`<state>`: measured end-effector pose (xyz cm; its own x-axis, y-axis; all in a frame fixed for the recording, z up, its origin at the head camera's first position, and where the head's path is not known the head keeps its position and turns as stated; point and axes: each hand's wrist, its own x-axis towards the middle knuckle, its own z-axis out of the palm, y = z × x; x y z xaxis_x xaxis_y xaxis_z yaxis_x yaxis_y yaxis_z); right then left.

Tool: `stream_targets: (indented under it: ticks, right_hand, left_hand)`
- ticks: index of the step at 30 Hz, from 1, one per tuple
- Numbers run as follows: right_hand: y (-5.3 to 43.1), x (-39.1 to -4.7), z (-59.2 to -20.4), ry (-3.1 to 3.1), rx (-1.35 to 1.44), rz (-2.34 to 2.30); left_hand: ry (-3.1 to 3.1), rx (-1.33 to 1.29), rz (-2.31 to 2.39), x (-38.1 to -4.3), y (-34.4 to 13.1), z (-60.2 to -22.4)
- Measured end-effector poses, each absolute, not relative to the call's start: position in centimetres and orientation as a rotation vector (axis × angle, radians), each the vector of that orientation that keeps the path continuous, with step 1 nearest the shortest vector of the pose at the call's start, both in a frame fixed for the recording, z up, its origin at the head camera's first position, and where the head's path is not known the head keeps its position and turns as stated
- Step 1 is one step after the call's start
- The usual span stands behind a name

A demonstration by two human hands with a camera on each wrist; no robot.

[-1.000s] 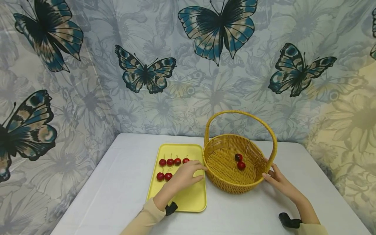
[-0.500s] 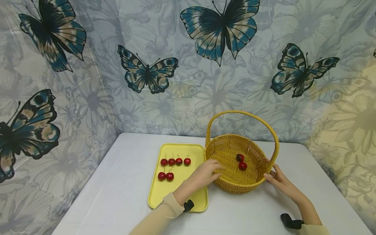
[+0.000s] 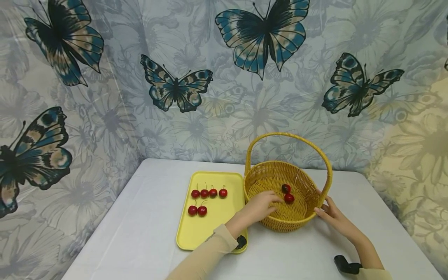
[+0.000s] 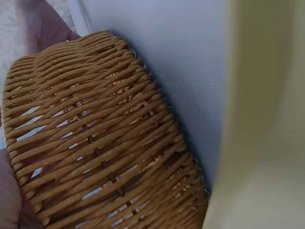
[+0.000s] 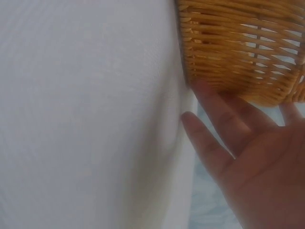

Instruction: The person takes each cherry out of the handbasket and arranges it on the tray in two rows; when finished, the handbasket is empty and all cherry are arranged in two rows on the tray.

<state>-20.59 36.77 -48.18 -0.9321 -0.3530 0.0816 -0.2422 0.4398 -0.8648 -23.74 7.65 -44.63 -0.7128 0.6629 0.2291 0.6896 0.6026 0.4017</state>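
Note:
In the head view my left hand (image 3: 260, 206) reaches over the near left rim of a yellow wicker basket (image 3: 280, 225), its fingers bent down inside. I cannot tell whether those fingers hold anything. Two dark red cherries (image 3: 289, 198) lie on the basket floor, just right of the fingertips. My right hand (image 3: 334, 218) rests against the basket's right side near the foot of its handle (image 3: 327, 159). Seen from the right wrist, its fingers (image 5: 209, 148) are spread and mostly straight, touching the woven wall. The left wrist view shows the wicker wall (image 4: 95, 119) up close.
A yellow tray (image 3: 190, 237) stands left of the basket, with several stemmed cherries (image 3: 204, 193) in two rows on it. Both stand on a white-covered table (image 3: 140, 217). A butterfly-patterned cloth (image 3: 238, 128) hangs behind.
My left hand has moved right from over the tray, across the basket's rim and into it, uncovering the cherry at the right end of the back row. My right hand stays at the basket.

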Motion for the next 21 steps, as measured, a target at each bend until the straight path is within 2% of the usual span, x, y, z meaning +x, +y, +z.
stream_targets:
  ticks: [21]
  right_hand:
    - [36.6,-20.5,-48.2,2.556,-0.578,-1.552]
  left_hand:
    - [-2.918,-1.332,-0.64,-28.0,11.2,-45.4]
